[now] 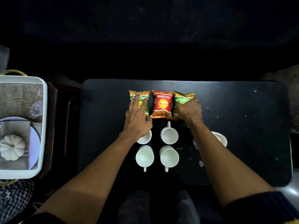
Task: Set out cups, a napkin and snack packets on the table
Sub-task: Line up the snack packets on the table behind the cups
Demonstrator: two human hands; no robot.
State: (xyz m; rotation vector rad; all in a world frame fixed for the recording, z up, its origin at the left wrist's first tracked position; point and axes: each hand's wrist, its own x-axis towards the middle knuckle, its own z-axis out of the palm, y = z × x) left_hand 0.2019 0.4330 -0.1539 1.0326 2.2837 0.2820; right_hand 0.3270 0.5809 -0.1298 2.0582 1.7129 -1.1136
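Three snack packets lie in a row on the black table (242,110): a green and orange packet (144,95) on the left, a red packet (162,104) in the middle, a green packet (182,98) on the right. My left hand (138,115) rests flat on the left packet with fingers spread. My right hand (189,109) grips the right packet's near part. Several white cups stand nearer me: one far cup (169,135), two near cups (144,157) (169,156), one partly hidden under my left wrist (145,138), one behind my right forearm (220,139).
A white tray (43,126) stands on a low stand to the left, holding a woven mat, a glass (36,109), a plate with a grey napkin and a white pumpkin (12,147). A patterned cushion lies at the bottom left. Beyond the table it is dark.
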